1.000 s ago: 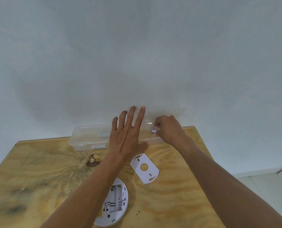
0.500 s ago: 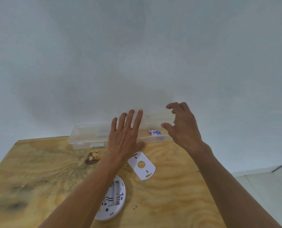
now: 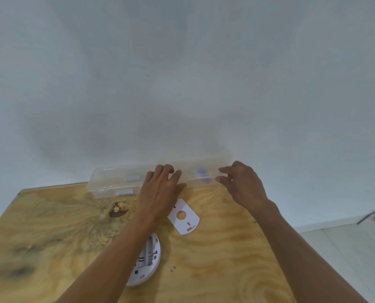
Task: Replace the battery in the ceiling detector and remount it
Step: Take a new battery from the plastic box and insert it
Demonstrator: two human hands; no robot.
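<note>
Both hands — left, right — on clear box (lid blurred).

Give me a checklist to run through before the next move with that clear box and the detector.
1. Both hands on the box: ok. Left hand and right hand are at the clear box.
2. Hands free of other items: ok, neither holds anything.
3. Box lid fully shut: cannot tell, the lid is blurred.
4. Batteries in the box: cannot tell, only a blue blur shows through the plastic.
5. Detector open side up on the table: ok.
6. Mounting plate within reach: ok, flat beside the left hand.
</note>
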